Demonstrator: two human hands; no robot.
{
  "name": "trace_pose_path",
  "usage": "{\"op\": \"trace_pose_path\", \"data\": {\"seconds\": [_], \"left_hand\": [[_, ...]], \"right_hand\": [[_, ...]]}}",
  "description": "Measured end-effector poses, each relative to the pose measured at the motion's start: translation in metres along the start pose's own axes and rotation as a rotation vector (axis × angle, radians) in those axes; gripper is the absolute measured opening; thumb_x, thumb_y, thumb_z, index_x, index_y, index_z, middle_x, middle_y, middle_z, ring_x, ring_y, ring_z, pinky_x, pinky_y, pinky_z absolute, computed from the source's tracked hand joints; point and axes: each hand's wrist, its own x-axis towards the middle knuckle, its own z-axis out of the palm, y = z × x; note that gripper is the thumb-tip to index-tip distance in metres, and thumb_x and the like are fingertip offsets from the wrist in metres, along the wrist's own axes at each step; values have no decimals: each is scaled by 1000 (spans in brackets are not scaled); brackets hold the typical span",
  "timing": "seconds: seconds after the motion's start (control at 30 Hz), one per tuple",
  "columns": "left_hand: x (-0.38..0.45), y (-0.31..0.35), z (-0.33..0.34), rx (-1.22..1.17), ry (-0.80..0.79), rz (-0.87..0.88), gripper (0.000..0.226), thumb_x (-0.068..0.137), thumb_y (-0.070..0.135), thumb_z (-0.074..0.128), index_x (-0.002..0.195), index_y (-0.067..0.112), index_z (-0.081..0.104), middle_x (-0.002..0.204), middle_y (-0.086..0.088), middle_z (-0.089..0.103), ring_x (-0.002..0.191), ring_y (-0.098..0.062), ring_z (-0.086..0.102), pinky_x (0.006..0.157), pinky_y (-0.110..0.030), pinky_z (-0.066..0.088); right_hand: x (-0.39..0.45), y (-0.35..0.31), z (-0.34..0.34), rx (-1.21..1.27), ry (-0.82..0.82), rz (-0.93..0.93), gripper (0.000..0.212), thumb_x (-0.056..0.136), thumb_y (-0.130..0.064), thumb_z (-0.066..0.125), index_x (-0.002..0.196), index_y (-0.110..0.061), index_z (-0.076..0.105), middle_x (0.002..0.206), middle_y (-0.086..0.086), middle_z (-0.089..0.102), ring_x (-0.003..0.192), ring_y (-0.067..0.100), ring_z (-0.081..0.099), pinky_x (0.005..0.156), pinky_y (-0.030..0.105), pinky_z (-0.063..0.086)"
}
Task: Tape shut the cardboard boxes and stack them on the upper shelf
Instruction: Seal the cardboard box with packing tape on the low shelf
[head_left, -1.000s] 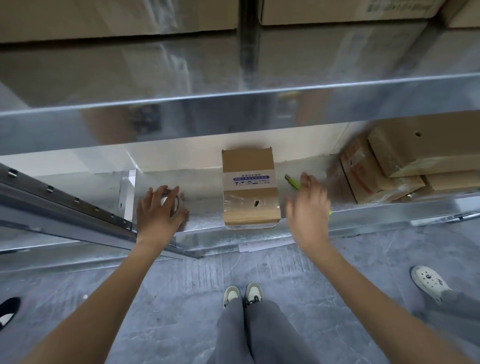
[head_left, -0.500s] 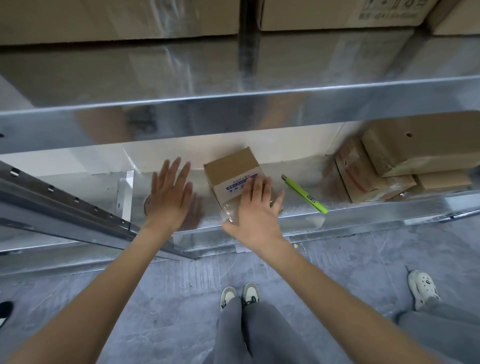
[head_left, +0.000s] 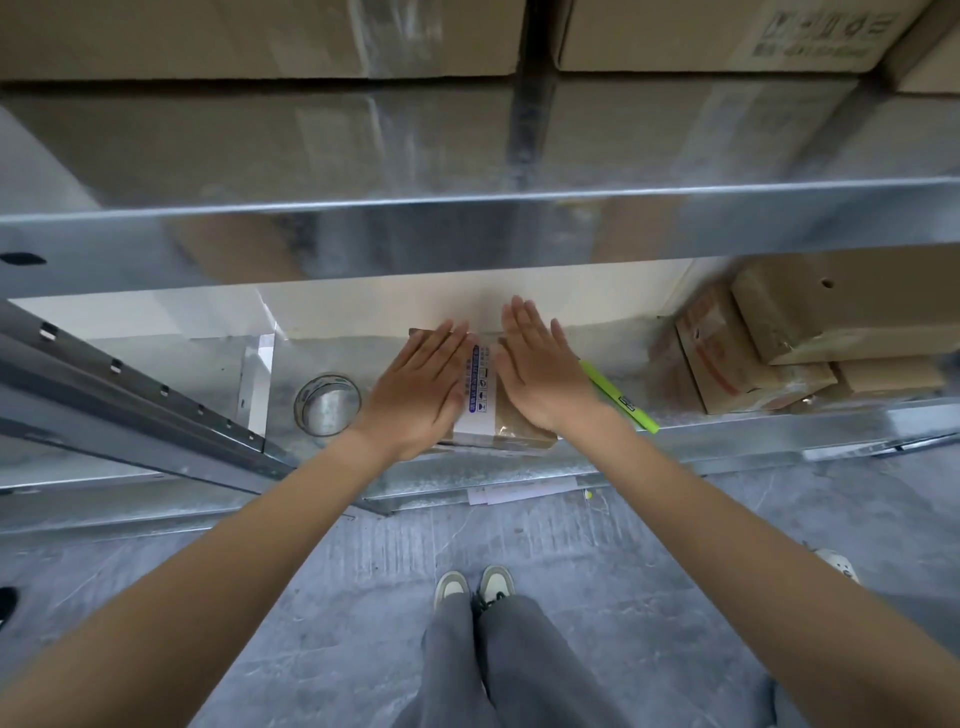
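A small cardboard box (head_left: 485, 400) with a white and blue label lies on the lower metal shelf (head_left: 727, 431), mostly hidden under my hands. My left hand (head_left: 423, 387) lies flat on its left part, fingers straight. My right hand (head_left: 540, 369) lies flat on its right part, fingers straight too. A roll of clear tape (head_left: 327, 404) sits on the shelf just left of the box. A green utility knife (head_left: 618, 389) lies on the shelf right of my right hand. The upper shelf (head_left: 467, 228) runs across above.
Several brown cardboard boxes (head_left: 831, 322) are piled at the right end of the lower shelf. Large cartons (head_left: 701, 36) stand on the upper shelf. A slanted metal rail (head_left: 135, 384) crosses at left. Another person's white shoe (head_left: 836, 564) is on the grey floor at right.
The box has been turned on the shelf. My left hand moved right from the tape roll onto the box, and my right hand now lies flat on it beside the left.
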Motion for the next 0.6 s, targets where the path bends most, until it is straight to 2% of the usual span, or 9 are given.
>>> {"op": "trace_pose_path", "data": {"seconds": [0.07,0.13,0.23,0.33,0.47,0.53,0.6], "left_hand": [[0,0,0,12,-9,-1,68,96,36,5,153,4,21,162,-10,18,151,-24,10,124,-37,3],[1,0,-1,16,-5,-13,68,95,36,3,154,5,21,162,-9,18,151,-23,9,124,-35,0],[2,1,-1,20,-8,-22,71,93,37,0,154,6,19,162,-8,15,151,-22,8,123,-32,-3],[2,2,0,26,-15,-24,73,92,38,-3,155,8,16,163,-7,11,152,-21,5,123,-32,-5],[2,1,-1,20,-7,-24,64,97,33,5,155,8,15,163,-7,9,152,-21,4,123,-32,-4],[2,1,1,16,-6,-25,57,102,27,18,155,8,14,163,-7,8,152,-20,3,123,-32,-5],[1,-1,2,9,-9,-27,58,101,28,17,155,8,13,164,-7,6,152,-20,1,122,-33,-7]], "right_hand": [[-2,-2,16,-110,12,23,61,105,-37,21,154,-5,3,163,9,0,151,19,-2,120,36,-3],[-10,-2,22,-110,67,39,63,104,-38,24,154,-2,7,162,13,4,151,23,2,120,38,-2],[-43,-8,30,-98,95,-27,70,102,-47,21,152,1,16,161,17,11,150,25,5,122,42,1],[-97,-17,44,-82,59,-93,75,100,-53,20,153,0,15,161,15,10,150,24,4,122,43,5],[-130,-21,54,-244,117,-145,70,98,-41,47,149,1,27,158,16,22,147,28,21,119,42,24],[-126,-20,50,-204,160,-186,70,93,-35,61,147,0,34,155,16,30,144,28,29,116,44,30],[-119,-10,47,-43,187,-177,73,91,-34,65,149,-5,33,157,14,29,145,26,28,115,44,30]]}}
